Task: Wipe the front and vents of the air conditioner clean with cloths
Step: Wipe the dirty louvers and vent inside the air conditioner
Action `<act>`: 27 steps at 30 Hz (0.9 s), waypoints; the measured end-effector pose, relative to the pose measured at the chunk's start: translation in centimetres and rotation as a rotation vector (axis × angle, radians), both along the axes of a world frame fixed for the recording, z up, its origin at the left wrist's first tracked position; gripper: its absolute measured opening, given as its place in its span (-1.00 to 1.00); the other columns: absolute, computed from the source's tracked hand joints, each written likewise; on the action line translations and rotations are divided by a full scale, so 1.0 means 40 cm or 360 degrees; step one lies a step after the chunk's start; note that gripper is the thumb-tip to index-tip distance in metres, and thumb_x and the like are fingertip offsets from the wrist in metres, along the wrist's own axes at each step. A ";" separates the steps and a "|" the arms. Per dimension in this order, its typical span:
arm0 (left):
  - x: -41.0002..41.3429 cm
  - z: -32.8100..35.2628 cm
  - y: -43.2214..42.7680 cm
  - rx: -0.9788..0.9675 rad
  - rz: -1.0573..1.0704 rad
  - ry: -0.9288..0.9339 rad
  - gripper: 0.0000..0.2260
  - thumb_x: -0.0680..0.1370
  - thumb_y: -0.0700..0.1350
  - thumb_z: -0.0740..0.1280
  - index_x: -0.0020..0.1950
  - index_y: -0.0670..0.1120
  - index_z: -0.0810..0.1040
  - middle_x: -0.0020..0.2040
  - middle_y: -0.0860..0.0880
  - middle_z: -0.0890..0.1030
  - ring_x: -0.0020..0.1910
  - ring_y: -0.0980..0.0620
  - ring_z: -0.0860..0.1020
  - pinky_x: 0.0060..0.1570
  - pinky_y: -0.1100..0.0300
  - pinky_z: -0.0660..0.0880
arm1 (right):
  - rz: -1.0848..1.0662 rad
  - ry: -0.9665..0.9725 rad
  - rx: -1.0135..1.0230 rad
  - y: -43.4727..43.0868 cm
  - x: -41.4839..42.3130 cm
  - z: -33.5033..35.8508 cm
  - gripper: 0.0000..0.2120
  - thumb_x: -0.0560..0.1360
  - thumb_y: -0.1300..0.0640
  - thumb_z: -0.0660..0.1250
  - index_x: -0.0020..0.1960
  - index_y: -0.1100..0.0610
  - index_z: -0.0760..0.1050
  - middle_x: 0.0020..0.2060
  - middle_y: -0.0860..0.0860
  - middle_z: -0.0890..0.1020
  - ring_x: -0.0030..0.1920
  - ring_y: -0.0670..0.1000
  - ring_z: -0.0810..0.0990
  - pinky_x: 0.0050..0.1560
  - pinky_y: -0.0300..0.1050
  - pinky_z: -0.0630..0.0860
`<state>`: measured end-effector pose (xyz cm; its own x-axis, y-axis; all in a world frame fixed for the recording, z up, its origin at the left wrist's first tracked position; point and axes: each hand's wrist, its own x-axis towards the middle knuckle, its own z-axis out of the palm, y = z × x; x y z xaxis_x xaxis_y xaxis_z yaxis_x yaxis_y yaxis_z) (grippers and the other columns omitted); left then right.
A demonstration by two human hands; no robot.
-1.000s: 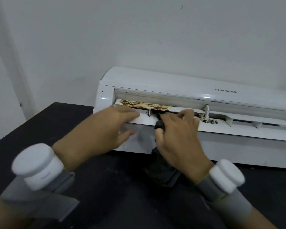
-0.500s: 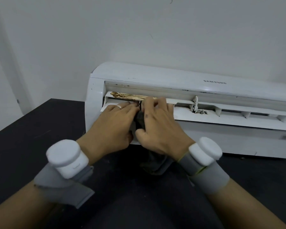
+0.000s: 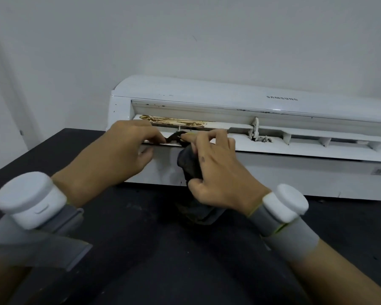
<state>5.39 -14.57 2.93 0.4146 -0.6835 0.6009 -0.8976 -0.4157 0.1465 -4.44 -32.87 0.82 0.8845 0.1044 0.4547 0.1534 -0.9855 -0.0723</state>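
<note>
Left hand is pinching the vent flap, apparently steadying it, while right hand at its 3 o'clock is pressing its clenched cloth in.

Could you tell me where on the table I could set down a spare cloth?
Bare black table: between the forearms up to the dark cloth, and right of the right hand. Crowded: where the left hand grips the louver.
</note>
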 end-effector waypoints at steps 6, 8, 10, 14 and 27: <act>0.009 0.013 0.024 -0.0112 0.0025 -0.0024 -0.83 0.40 -0.30 0.47 -0.07 -0.09 0.66 -0.25 0.10 0.57 -0.27 0.09 0.55 -0.18 0.09 0.57 | 0.0015 -0.0166 -0.0188 0.051 0.015 0.000 -0.50 0.22 -0.12 0.24 0.07 0.10 0.27 -0.08 -0.01 0.40 0.05 0.06 0.23 -0.05 -0.04 0.11; 0.010 0.012 0.024 -0.0128 0.0055 -0.0036 -0.87 0.40 -0.23 0.48 -0.08 -0.08 0.65 -0.28 0.09 0.58 -0.29 0.09 0.53 -0.23 0.02 0.56 | -0.0058 -0.0215 -0.0222 0.091 0.037 0.003 -0.53 0.25 -0.16 0.26 0.00 0.08 0.21 -0.13 -0.01 0.36 0.03 0.10 0.26 -0.05 0.00 0.12; 0.013 0.012 0.024 -0.0104 0.0072 -0.0043 -0.88 0.42 -0.19 0.45 -0.06 -0.07 0.65 -0.26 0.09 0.58 -0.29 0.11 0.51 -0.24 0.00 0.55 | -0.0233 -0.0267 -0.0263 0.135 0.071 0.008 -0.53 0.29 -0.19 0.24 0.03 0.08 0.21 -0.16 0.01 0.36 0.06 0.12 0.27 -0.03 0.00 0.08; 0.020 0.009 0.037 -0.0057 0.0124 -0.0067 -0.90 0.42 -0.24 0.40 -0.10 -0.11 0.63 -0.25 0.04 0.58 -0.25 -0.01 0.54 -0.27 -0.06 0.54 | -0.0366 -0.0220 -0.0320 0.194 0.128 0.010 -0.53 0.39 -0.18 0.18 0.16 0.08 0.22 -0.13 0.03 0.28 0.16 0.14 0.22 0.08 0.03 0.08; 0.019 0.020 0.058 0.0078 0.0104 0.0079 -0.77 0.44 -0.16 0.43 0.09 -0.01 0.62 -0.05 0.08 0.58 -0.09 0.06 0.56 -0.10 0.04 0.55 | -0.0390 -0.0294 -0.0478 0.093 0.005 -0.023 -0.52 0.18 0.07 0.30 0.01 0.13 0.17 -0.01 0.12 0.51 -0.05 0.13 0.30 -0.12 0.00 0.11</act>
<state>6.14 -12.26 3.72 0.4875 -0.6820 0.5452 -0.8606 -0.4807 0.1681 -4.23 -29.15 -0.12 0.8063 0.0530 0.5892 -0.1045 -0.9676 0.2300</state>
